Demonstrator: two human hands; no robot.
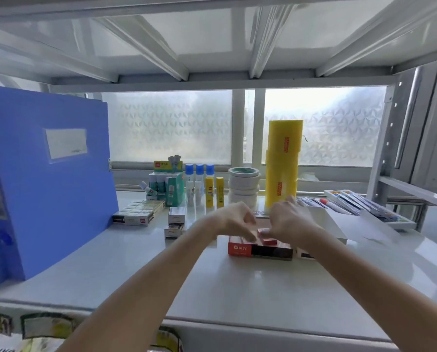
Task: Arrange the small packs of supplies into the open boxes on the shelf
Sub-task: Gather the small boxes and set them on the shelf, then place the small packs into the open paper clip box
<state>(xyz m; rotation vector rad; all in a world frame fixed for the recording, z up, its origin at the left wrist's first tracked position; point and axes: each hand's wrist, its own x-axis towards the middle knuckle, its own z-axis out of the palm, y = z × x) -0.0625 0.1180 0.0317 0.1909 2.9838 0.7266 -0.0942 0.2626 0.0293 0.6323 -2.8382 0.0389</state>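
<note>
both hands, left hand (pixel 235 219) and right hand (pixel 288 219), pinch small red packs (pixel 264 232) over the open red box (pixel 259 248) at center-shelf, five o'clock of the yellow roll (pixel 283 161); the person should seat them flat, edges aligned.

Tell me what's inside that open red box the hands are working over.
Small red packs sit inside the red box, lined along its top. The left hand and right hand cover most of the opening, so the count and any gaps are hidden.
</note>
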